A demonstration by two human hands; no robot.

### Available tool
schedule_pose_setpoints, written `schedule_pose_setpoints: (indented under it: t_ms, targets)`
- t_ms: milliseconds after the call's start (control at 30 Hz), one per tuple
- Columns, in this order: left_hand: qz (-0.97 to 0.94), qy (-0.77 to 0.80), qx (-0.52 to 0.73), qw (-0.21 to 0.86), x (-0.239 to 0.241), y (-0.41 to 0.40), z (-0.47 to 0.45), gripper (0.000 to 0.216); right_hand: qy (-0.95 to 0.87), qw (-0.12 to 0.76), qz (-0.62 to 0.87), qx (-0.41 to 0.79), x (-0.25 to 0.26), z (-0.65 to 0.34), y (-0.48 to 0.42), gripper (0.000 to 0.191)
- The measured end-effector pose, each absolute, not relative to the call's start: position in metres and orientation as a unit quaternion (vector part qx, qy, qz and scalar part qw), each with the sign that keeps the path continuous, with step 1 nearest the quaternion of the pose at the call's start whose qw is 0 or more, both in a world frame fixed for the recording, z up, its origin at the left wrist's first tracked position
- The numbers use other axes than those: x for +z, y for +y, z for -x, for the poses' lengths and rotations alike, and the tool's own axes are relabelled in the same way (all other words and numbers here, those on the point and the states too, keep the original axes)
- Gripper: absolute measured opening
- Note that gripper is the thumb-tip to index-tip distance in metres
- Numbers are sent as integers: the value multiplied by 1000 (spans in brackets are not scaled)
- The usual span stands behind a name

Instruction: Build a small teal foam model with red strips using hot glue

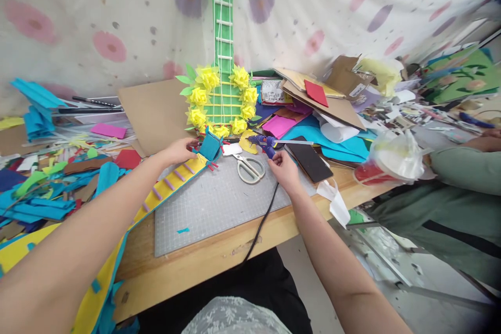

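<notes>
My left hand is closed on the head end of a yellow and blue craft guitar, whose neck carries purple crossbars. Its blue headstock has red pegs sticking out. My own forearm covers part of the guitar's body at the lower left. At the back of the cutting mat, my right hand has its fingers closed on the handle of a blue-purple glue gun with a glue stick in it. A black cord runs down past the table edge. Scissors lie between my hands.
A green craft guitar with yellow flowers stands against the curtain. Blue and colored scraps heap at left. A black phone, paper stacks and a lidded tub are at right, beside another person's sleeve.
</notes>
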State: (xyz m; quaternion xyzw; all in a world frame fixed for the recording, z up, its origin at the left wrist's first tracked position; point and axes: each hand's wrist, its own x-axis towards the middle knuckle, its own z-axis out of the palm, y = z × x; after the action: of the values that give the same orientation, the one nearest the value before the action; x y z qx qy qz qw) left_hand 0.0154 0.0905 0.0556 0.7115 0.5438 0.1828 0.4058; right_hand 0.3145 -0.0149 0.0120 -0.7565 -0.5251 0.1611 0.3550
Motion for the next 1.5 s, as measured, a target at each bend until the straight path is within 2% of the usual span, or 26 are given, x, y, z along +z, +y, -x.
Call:
schedule_pose_setpoints:
  t_ms: [233,367,567,700,833,900,1100,1333,1433,1500]
  targets:
    - [-724,555,171,374,45,96,-12,47,-537,392,745,53,0,-319,0,31]
    - [-726,552,177,372,41,98,-12,50,-558,344,753,59,-2,-318,12,35]
    - [-727,548,186,370,36,99,-9,55,-564,301,758,132,-1,-317,25,34]
    - [-732,551,180,359,35,99,-7,54,-533,350,747,187,-2,-318,28,40]
    - [-735,552,180,349,34,99,-6,55,-490,435,705,271,-3,-322,28,43]
    - [-734,555,182,346,34,98,-6,55,-473,466,680,311,-2,-324,29,41]
    - [-732,570,182,325,35,95,-8,52,-439,480,669,361,12,-326,30,28]
    - [-754,563,157,300,39,92,-9,53,-288,515,586,555,33,-328,29,11]
    - [-746,598,181,232,46,85,-12,51,-258,523,572,577,35,-330,29,5]
    - [-720,631,258,129,56,73,-22,42,-273,519,580,565,34,-331,28,4]
